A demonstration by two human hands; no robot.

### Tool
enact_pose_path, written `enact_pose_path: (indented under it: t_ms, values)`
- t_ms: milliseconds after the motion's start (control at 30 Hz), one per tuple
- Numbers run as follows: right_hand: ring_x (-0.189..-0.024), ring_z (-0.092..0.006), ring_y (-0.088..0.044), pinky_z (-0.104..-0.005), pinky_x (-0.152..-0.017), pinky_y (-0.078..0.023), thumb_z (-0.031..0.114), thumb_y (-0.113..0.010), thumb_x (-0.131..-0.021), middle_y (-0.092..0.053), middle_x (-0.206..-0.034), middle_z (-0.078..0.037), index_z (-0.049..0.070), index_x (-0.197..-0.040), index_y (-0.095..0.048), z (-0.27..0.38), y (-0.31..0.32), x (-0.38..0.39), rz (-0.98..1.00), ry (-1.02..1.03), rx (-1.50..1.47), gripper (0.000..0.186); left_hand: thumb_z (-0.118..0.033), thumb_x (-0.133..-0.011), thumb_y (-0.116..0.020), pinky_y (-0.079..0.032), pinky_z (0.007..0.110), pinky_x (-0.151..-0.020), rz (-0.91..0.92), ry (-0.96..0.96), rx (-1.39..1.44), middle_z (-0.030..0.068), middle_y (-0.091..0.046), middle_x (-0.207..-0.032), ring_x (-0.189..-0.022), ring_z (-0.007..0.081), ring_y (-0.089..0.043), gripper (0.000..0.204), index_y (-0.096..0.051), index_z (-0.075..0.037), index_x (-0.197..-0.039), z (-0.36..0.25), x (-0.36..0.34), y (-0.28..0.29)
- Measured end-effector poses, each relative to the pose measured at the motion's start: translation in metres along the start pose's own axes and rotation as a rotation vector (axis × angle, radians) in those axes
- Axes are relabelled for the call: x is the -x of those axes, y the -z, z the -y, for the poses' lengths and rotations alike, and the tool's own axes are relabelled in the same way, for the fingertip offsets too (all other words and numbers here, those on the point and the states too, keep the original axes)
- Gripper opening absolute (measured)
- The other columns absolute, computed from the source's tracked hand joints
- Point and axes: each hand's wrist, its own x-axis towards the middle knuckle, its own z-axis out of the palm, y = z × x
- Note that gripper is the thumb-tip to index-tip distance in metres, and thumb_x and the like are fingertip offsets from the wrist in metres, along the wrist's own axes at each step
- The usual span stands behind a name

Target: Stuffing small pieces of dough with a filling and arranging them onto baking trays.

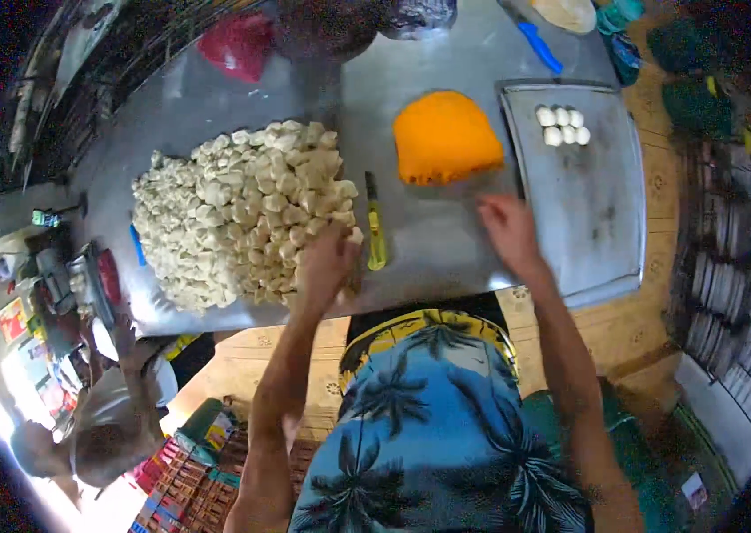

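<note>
The pile of dough pieces [233, 209] lies just left of the yellow knife [376, 238]. Between its right edge and that knife, the left hand [329, 259] reaches down, fingers bent onto the pieces; whether they pinch one, I cannot tell. Right of the knife sit the orange slab [447, 135] and, nearer the body, the right hand [511, 231], fingers seemingly curled, too blurred to show any grip. Each piece is probably light, soft and easily dented, best lifted by its sides; the slab looks heavier, wanting support underneath.
</note>
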Motion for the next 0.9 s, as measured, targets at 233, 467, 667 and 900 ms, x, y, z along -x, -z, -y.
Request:
enact_pose_path:
  t_ms: [233,467,667,900]
  values:
    - [-0.086,-0.0358,-0.063,-0.0425,-0.074,-0.052,0.010,-0.070,-0.088,-0.064,-0.093,-0.015,0.002,-0.106,-0.071,0.040,-0.031,-0.033,-0.305,0.310,0.168,0.019,-0.011,-0.081,-0.079,-0.054,0.034,-0.077,0.007,0.026,0.508,0.0122,-0.068,-0.105,-0.092,0.0210,-0.065,0.040,-0.064,-0.005,-0.117,0.007,-0.006,-0.015]
    - [-0.087,-0.0339,-0.061,-0.0436,-0.071,-0.051,0.012,-0.074,-0.083,-0.062,-0.089,-0.010,0.005,-0.096,-0.071,0.029,-0.033,-0.056,-0.234,0.367,0.292,0.016,-0.024,-0.085,-0.082,-0.054,0.029,-0.081,0.355,0.356,0.781,0.0087,-0.075,-0.102,-0.086,0.0143,-0.068,0.040,-0.072,0.002,-0.114,-0.030,0.013,-0.066]
    - [-0.070,-0.0300,-0.060,-0.0431,-0.065,-0.050,0.016,-0.075,-0.085,-0.066,-0.084,-0.008,0.006,-0.094,-0.071,0.012,-0.044,-0.057,-0.283,0.406,0.165,0.015,-0.023,-0.091,-0.078,-0.055,0.028,-0.079,0.284,0.199,0.821,0.0077,-0.074,-0.102,-0.085,0.0133,-0.068,0.038,-0.070,0.003,-0.118,-0.057,0.003,-0.098]
    - [-0.095,-0.0329,-0.069,-0.0395,-0.080,-0.053,0.026,-0.071,-0.091,-0.073,-0.096,-0.017,0.000,-0.113,-0.071,0.019,-0.016,-0.030,0.480,-0.571,-0.941,0.034,-0.022,-0.095,-0.071,-0.056,0.031,-0.090,0.305,0.385,1.074,0.0117,-0.072,-0.109,-0.096,0.0175,-0.069,0.038,-0.067,0.006,-0.121,-0.082,-0.025,-0.105]
